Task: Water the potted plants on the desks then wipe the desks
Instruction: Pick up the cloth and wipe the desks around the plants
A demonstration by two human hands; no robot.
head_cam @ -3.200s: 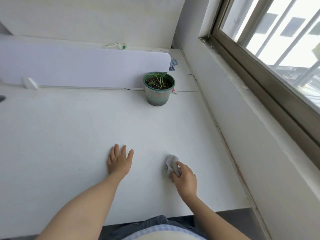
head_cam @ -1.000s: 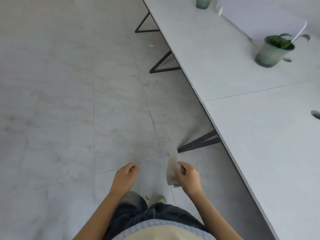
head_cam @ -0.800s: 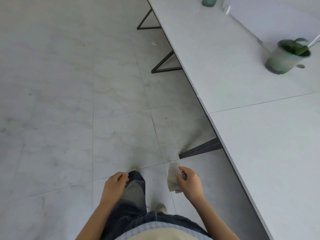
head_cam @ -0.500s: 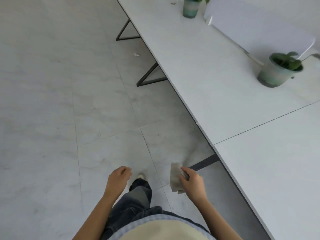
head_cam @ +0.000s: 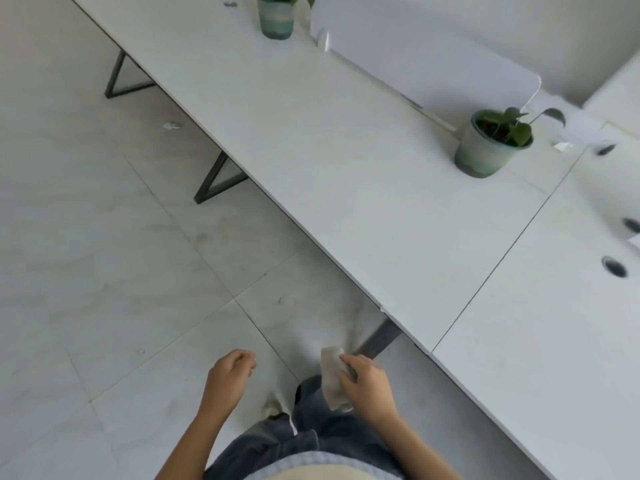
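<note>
My right hand (head_cam: 369, 384) pinches a crumpled pale wipe (head_cam: 331, 375) low in the view, above the floor and off the desks. Beside it my left hand (head_cam: 227, 375) hangs with loosely curled fingers and holds nothing. A long row of white desks (head_cam: 339, 174) runs diagonally on the right. On it stands a green potted plant (head_cam: 491, 143) by a white divider panel (head_cam: 422, 60). A second potted plant (head_cam: 276, 15) stands farther along, at the top edge.
Pale tiled floor (head_cam: 104, 254) fills the left, with dark metal desk legs (head_cam: 216, 180) reaching under the desk edge. Round cable holes (head_cam: 614, 266) mark the nearest desk on the right. A scrap of litter (head_cam: 171, 125) lies on the floor. My legs show at the bottom.
I have turned away from the corner desk by the window and walked along the desk row. The wipe has left the desk surface and stays in my right hand; the plants have drawn closer.
</note>
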